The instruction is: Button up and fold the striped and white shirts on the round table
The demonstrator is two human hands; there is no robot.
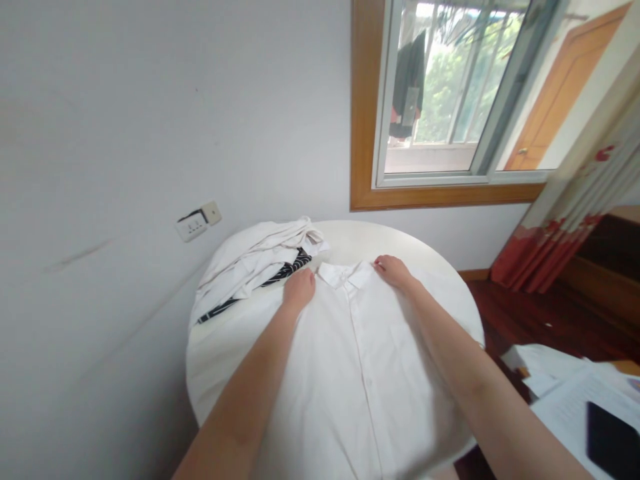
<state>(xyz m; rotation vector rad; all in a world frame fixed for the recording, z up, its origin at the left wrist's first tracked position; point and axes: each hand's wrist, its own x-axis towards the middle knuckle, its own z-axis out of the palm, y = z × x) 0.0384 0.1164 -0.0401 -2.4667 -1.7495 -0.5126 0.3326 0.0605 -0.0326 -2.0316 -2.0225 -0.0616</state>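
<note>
A white button-front shirt (pixel 345 360) lies spread over a round white table (pixel 390 240), its collar at the far end and its front edge running toward me. My left hand (pixel 300 288) is closed on the shirt's left shoulder, close beside the collar. On the other side of the collar, my right hand (pixel 393 270) pinches the right shoulder. Both arms reach forward over the shirt and cover part of its sides. Beyond my left hand lies a heap of white clothing (pixel 260 250), with a black-and-white striped cloth (pixel 285 270) showing from under it.
The table stands against a pale wall with a power socket (pixel 193 227) at left. A wood-framed window (pixel 450 193) is behind it. To the right are a red and white curtain (pixel 545 247), papers (pixel 575 387) and a black flat object (pixel 613 440).
</note>
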